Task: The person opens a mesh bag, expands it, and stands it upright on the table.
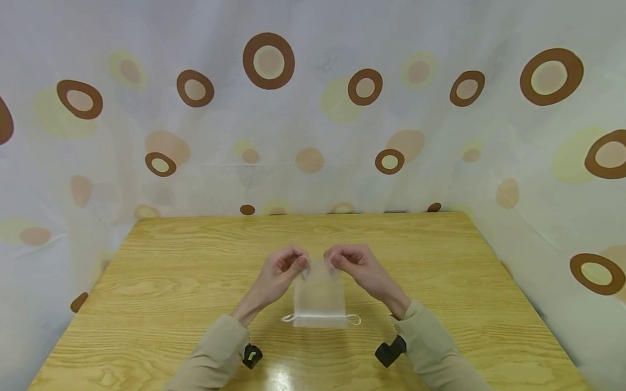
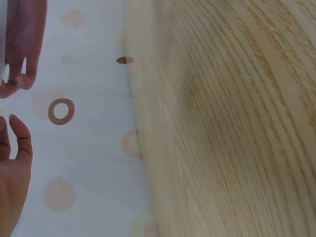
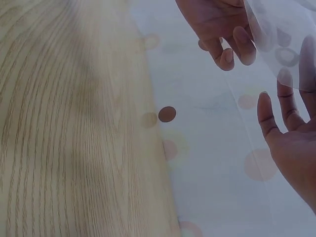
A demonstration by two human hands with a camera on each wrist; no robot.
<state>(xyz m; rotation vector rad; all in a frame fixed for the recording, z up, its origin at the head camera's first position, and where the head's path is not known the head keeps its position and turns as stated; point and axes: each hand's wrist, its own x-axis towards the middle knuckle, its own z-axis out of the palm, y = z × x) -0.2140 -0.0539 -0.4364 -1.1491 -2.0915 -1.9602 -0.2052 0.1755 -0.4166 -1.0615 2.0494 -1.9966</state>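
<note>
A sheer white drawstring pouch point(image 1: 319, 296) hangs between my hands above the table, its corded end toward me. White cord loops stick out at both sides. The fingers and thumb of my left hand point(image 1: 281, 270) pinch the pouch's far left corner. At the far right corner, my right hand point(image 1: 361, 267) pinches the fabric in the same way. In the right wrist view the see-through pouch point(image 3: 284, 29) spans from the left hand point(image 3: 215, 27) to the right hand point(image 3: 296, 153). Only parts of both hands show at the edge of the left wrist view.
A wooden table point(image 1: 192, 303) lies under the hands. Behind it and at both sides hangs a pale curtain point(image 1: 310, 121) with brown rings and soft coloured spots. Black wrist devices point(image 1: 391, 351) are worn over the beige sleeves point(image 1: 210, 360).
</note>
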